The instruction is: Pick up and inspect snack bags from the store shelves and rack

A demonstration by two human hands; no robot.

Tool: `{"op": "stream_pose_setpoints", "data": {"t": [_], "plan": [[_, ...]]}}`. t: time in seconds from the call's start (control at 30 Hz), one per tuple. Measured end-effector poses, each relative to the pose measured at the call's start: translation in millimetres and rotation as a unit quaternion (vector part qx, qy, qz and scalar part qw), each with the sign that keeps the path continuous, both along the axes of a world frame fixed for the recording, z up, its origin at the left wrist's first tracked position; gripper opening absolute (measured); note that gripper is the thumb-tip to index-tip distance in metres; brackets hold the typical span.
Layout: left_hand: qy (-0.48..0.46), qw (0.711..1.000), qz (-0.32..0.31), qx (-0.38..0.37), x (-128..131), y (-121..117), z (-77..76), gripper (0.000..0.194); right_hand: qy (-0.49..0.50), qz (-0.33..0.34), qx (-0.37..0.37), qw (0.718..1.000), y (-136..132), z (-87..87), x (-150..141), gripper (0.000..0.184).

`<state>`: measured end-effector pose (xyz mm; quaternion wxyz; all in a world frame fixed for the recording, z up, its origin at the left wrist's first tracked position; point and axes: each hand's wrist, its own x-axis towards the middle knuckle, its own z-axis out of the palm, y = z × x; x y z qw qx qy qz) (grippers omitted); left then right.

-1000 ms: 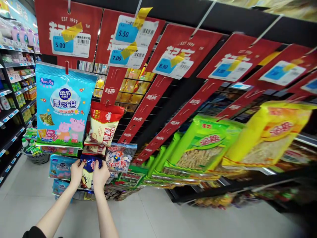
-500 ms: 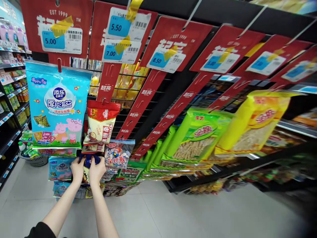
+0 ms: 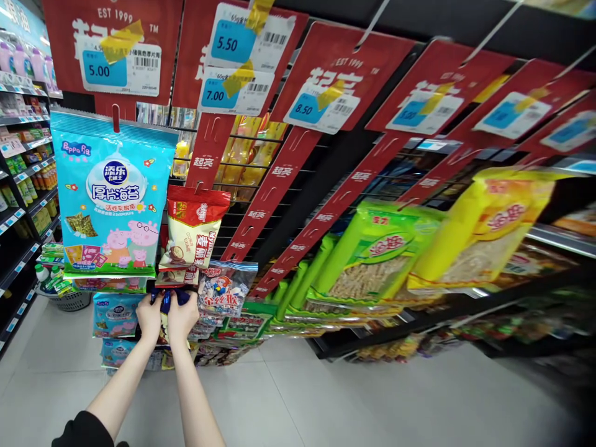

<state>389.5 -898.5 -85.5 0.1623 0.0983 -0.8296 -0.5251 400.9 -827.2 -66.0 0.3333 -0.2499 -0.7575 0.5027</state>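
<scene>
Both of my hands grip the top edge of a dark blue snack bag (image 3: 166, 302), low on a red hanging strip. My left hand (image 3: 149, 318) is closed on its left corner, and my right hand (image 3: 181, 316) is closed on its right side. Most of the bag's front is hidden behind my hands and wrists. Just above hangs a red and cream snack bag (image 3: 194, 233). To the right of my right hand is a clear and white snack bag (image 3: 224, 290); on the left hangs a small blue seaweed snack bag (image 3: 116, 315).
A large blue seaweed snack bag (image 3: 114, 195) hangs at upper left, nearest the camera. Red header cards (image 3: 342, 68) with price labels line the top. Green bags (image 3: 372, 254) and a yellow bag (image 3: 487, 230) stick out at right. A grey basket (image 3: 69, 300) stands on the floor.
The hanging bags and price cards appear slightly larger and shifted a little to the right. My hands have drawn closer together, still gripping the dark blue bag.
</scene>
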Motion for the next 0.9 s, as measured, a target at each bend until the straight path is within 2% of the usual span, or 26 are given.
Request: {"op": "stream_pose_setpoints", "data": {"t": [0.3, 0.57, 0.73, 0.9], "plan": [[0.029, 0.996, -0.056, 0.068, 7, -13, -1.0, 0.028, 0.048, 0.095, -0.034, 0.994, 16, -1.6, 10, 0.026], [0.053, 0.997, -0.023, 0.049, -2, -6, 7.0, 0.022, 0.036, 0.052, -0.041, 0.997, 8, 9.2, 5, 0.026], [0.053, 0.999, 0.003, -0.003, -4, -4, 9.0, 0.025, 0.020, 0.035, -0.001, 0.999, 8, 11.9, -2, 0.021], [0.045, 0.998, 0.005, -0.040, -4, -4, 4.2, 0.024, 0.020, 0.035, 0.056, 0.998, 7, 6.7, -3, 0.015]]}}
